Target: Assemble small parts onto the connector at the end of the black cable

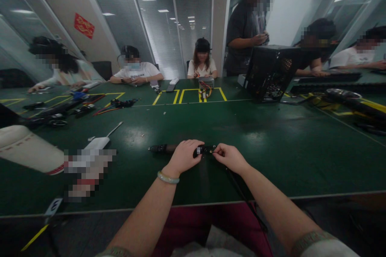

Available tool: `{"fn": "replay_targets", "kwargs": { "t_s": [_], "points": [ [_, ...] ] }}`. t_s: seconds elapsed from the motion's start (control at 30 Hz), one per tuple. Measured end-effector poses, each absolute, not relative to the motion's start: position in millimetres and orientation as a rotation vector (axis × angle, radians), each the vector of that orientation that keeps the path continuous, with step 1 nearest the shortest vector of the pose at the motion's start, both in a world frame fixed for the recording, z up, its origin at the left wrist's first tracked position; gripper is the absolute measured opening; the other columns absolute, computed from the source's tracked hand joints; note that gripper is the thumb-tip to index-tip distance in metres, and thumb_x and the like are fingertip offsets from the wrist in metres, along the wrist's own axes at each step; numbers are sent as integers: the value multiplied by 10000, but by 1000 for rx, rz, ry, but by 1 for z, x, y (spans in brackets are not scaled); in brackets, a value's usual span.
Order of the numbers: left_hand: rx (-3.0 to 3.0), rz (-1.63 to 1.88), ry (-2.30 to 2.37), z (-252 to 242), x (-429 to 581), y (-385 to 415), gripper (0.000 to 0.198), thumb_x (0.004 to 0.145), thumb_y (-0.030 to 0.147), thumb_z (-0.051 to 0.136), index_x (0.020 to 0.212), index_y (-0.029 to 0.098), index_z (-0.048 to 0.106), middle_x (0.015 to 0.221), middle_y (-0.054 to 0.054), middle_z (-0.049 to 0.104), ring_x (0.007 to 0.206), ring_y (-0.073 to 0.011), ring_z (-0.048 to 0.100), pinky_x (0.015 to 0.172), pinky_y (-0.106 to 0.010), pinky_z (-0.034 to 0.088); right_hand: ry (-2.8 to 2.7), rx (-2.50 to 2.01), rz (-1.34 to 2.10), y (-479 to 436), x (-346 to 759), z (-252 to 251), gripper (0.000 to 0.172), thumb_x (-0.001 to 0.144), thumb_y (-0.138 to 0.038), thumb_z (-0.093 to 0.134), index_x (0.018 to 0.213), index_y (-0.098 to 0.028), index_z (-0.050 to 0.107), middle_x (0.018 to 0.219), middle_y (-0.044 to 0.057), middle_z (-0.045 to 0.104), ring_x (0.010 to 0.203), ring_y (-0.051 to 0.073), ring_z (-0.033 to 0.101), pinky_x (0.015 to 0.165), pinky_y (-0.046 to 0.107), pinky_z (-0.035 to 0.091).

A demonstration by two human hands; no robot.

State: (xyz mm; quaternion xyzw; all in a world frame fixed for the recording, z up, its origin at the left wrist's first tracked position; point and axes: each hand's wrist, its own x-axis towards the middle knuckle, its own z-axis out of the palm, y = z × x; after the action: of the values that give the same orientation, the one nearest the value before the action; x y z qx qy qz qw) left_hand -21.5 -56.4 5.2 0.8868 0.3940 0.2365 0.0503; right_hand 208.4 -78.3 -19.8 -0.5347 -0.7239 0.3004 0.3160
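A long black tool that looks like an electric screwdriver (169, 149) lies across the green table in front of me, its narrow tip to the left. My left hand (187, 155) is wrapped over its middle and covers part of the body. At the tool's right end, the fingers of my right hand (229, 157) are pinched together beside a small gold-coloured spot. What sits between those fingertips is too small to make out. From below my right hand a black cord (241, 188) runs down over the table's front edge.
On the left lie a white cup (30, 148) on its side, a white adapter (99, 143) with a short cable, and several cables and tools. A black computer case (271, 73) stands at the back right. Several people sit around the table (286, 160); one person stands behind the case.
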Motion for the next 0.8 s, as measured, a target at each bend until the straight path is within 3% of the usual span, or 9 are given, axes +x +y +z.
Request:
{"fn": "replay_targets", "kwargs": {
  "t_s": [0.3, 0.8],
  "points": [
    [2721, 733, 1309, 1, -3, -58, 330, 817, 178, 608, 1140, 225, 556, 1168, -58, 610, 1097, -235, 549, 928, -388, 420, -1869, -1347, 705, -72, 194, -3, 168, 875, -344, 565, 918, -206, 650, 789, -4, 666, 698, 143, 592, 636, 237, 431],
    [2696, 713, 1336, 0, 3, -63, 144, 861, 230, 540, 999, 221, 582, 1004, -51, 571, 950, -215, 550, 854, -369, 444, -2017, -1559, 596, -76, 200, -14, 88, 819, -290, 599, 816, -223, 656, 676, -23, 636, 588, 126, 552, 546, 214, 359]
  ]
}}
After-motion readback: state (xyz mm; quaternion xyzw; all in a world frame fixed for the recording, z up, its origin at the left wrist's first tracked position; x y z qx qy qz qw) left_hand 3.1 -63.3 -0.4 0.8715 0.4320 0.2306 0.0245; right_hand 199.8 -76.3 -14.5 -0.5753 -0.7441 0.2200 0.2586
